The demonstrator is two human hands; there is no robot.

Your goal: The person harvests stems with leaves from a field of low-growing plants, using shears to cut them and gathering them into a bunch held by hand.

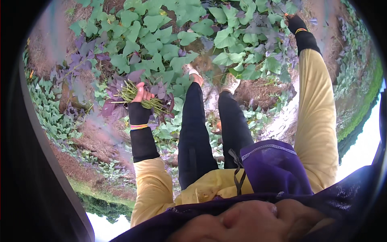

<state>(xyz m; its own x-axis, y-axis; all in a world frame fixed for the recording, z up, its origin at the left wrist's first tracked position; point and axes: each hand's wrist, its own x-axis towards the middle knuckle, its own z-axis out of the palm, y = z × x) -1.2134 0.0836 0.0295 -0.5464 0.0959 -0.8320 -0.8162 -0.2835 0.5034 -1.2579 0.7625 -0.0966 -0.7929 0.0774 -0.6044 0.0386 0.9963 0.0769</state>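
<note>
My left hand (142,96) is closed round a bunch of cut leafy stems (130,92). Their pale green cut ends point to the left and right of my fingers, and purple leaves spread behind them. At the far right, my right hand (291,18) reaches into the purple and green vine leaves (275,37). Its fingers are mostly hidden there, and a small orange spot shows beside them. Whether it grips anything is not visible. Black cuffs with coloured bands cover both wrists.
Heart-shaped green leaves (155,38) grow thickly in front of my feet. Brown soil with dry litter (100,139) lies at the left, and more soil (258,93) shows to the right of my feet. Low vines (48,107) grow along the left side.
</note>
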